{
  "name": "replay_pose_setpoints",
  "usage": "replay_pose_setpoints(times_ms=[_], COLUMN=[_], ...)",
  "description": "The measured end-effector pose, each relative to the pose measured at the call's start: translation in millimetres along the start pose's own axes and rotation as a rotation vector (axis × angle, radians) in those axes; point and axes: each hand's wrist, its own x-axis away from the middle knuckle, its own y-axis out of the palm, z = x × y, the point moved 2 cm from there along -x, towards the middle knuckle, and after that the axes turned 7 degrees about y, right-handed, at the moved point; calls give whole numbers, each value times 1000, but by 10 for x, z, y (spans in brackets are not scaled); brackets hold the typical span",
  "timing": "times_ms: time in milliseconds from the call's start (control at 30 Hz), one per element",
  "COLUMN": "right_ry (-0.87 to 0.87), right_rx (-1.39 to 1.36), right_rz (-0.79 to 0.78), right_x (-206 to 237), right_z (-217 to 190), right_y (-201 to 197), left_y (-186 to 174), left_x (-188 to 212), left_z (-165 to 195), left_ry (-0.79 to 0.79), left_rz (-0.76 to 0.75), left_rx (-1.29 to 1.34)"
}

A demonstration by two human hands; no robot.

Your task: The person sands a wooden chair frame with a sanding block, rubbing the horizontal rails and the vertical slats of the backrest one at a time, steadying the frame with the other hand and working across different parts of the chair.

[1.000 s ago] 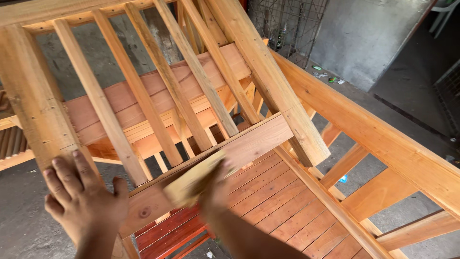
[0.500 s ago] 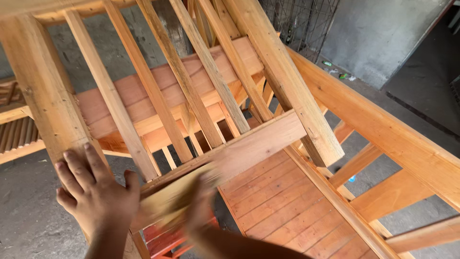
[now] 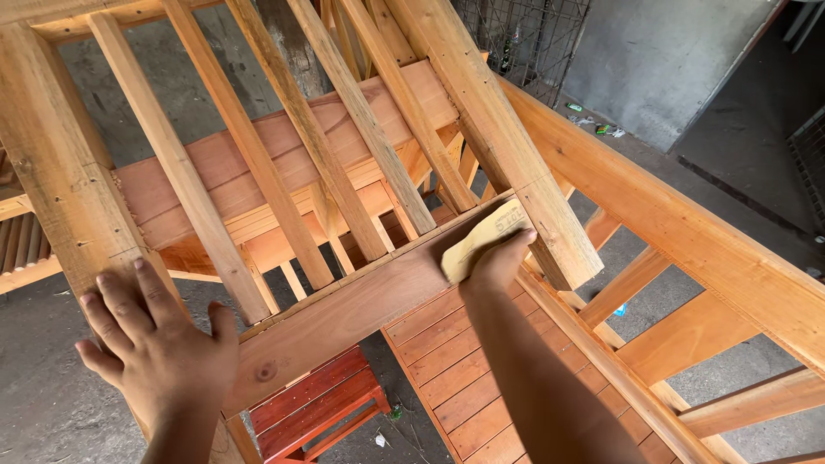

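My right hand [image 3: 498, 262] presses a yellowish sheet of sandpaper [image 3: 481, 236] flat against the lower rail [image 3: 361, 305] of a bare wooden slatted frame, near the thick corner post [image 3: 507, 146]. My left hand [image 3: 159, 344] rests flat, fingers spread, on the other thick post [image 3: 60, 172] at the rail's left end. Several upright slats [image 3: 258, 163] rise from the rail between the two posts.
A long side beam [image 3: 687, 232] runs off to the lower right. Below the frame lie planked wooden panels [image 3: 464, 369] and a small reddish slatted stool [image 3: 314, 412]. The concrete floor [image 3: 51, 378] shows at left; a wire grid [image 3: 524, 43] leans at the back.
My right hand has slid the sandpaper along the rail from its left-middle part up to the right, beside the corner post. My left hand stayed on the left post.
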Motion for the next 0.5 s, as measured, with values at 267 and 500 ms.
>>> replay_pose_setpoints(times_ms=[267, 500], right_ry=[670, 755], right_rx=[401, 579], right_rz=[-282, -671], right_x=[1912, 1817], right_z=[1346, 667], right_y=[-24, -221], left_y=[-114, 54], left_x=[475, 974], left_z=[493, 826], left_ry=[621, 935], left_rz=[170, -76], left_rx=[404, 121])
